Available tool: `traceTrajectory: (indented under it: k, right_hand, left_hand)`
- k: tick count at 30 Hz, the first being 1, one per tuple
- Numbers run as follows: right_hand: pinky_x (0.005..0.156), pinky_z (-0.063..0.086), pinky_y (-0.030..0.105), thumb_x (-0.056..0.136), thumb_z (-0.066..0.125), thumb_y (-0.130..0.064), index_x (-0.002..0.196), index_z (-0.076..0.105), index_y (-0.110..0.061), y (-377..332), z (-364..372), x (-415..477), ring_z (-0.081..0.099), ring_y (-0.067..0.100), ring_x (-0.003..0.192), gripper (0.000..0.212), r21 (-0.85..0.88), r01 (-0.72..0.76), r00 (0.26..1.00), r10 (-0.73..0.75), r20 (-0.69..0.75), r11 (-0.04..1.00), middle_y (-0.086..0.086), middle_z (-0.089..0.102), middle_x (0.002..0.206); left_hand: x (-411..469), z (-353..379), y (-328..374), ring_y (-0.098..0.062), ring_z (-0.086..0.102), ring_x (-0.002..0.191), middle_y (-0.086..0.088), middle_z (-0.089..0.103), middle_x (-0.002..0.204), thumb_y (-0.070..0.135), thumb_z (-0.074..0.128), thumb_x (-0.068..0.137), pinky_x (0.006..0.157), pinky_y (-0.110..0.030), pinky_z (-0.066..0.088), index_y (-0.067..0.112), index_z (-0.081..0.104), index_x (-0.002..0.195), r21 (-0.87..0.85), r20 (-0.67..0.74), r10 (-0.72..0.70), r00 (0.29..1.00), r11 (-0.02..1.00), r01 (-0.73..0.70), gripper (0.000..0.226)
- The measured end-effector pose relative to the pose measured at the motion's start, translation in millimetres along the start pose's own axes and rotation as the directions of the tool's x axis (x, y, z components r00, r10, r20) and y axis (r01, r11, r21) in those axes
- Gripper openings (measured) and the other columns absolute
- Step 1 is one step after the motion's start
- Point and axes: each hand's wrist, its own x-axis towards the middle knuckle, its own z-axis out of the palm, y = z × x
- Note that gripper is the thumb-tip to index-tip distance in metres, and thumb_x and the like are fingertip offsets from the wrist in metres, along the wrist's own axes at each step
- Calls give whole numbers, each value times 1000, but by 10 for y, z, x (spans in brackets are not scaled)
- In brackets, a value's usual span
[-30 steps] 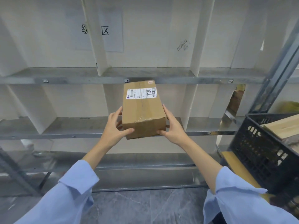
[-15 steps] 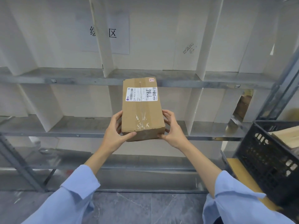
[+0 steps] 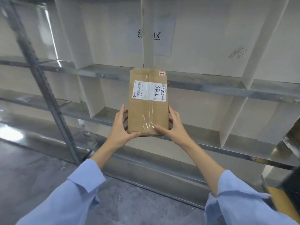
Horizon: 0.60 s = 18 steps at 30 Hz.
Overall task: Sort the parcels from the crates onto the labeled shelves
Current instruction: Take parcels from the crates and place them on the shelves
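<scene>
Currently: cardboard parcel (image 3: 148,101) held upright before the shelves (image 3: 203,88) | left hand (image 3: 121,127) clasps its lower left edge | right hand (image 3: 174,127) clasps its lower right edge, thumbs on front.

Metal shelves (image 3: 203,86) with white dividers (image 3: 90,93) stand on grey floor (image 3: 32,172).

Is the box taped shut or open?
Shut. The cardboard box has clear tape along its closed top seam, and no flaps are lifted.
</scene>
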Motion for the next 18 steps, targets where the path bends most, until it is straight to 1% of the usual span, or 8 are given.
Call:
traceTrajectory:
  k: [2,4,6,8,10,12,14,18]
  right_hand:
    - [108,37,30,80,81,-31,151,21,-35,-57,221,115,37,4,126,94,3,38,999,-38,35,999,-15,28,134]
    - [110,36,31,79,83,-29,150,21,-35,-96,438,239,36,3,125,94,16,57,996,-58,72,998,-14,28,134]
    - [113,37,37,76,85,-31,151,20,-30,-145,692,383,36,4,128,100,33,63,992,-67,110,997,-14,28,138]
    - [113,38,43,72,88,-35,152,16,-30,-221,987,549,37,7,133,108,60,73,985,-82,154,996,-13,28,144]
    - [112,40,39,72,88,-31,152,13,-30,-327,1290,708,37,9,136,110,119,75,973,-99,209,990,-12,29,149]
    - [112,40,34,75,86,-25,152,8,-31,-447,1605,870,38,9,138,110,183,73,956,-121,269,980,-11,29,153]
    - [111,41,35,76,85,-27,151,4,-37,-555,1940,1040,40,9,137,112,208,75,941,-138,309,975,-10,30,156]
    - [110,43,35,76,86,-22,151,2,-36,-774,2656,1414,43,10,134,113,227,78,934,-151,324,971,-7,34,154]
  left_hand:
    - [-44,-219,-36,-3,34,134,11,25,144,10,88,66,95,-10,40,23,0,157,49,-22,-7,1000,999,9,127]
    - [-82,-439,-68,-6,34,134,9,24,142,10,87,68,89,-6,42,22,10,156,94,-61,-16,998,995,22,118]
    - [-138,-691,-110,-8,35,132,7,26,140,12,87,70,84,-3,43,23,21,152,128,-114,-16,993,991,31,106]
    - [-198,-982,-166,-5,38,129,6,28,139,14,87,70,84,-3,42,27,24,149,142,-177,-17,984,989,43,102]
    - [-246,-1288,-213,-3,38,131,7,30,143,20,88,70,90,-9,43,32,25,148,125,-221,-24,975,991,52,101]
    - [-273,-1633,-274,-3,39,133,12,34,146,33,88,65,101,-23,43,38,25,147,123,-233,-31,972,991,61,103]
    - [-274,-1995,-351,-2,40,133,16,37,146,43,85,61,106,-29,41,42,24,146,151,-239,-42,970,985,80,105]
    - [-211,-2718,-520,-4,43,132,15,39,147,34,85,63,105,-31,45,41,21,148,201,-277,-51,959,973,109,107]
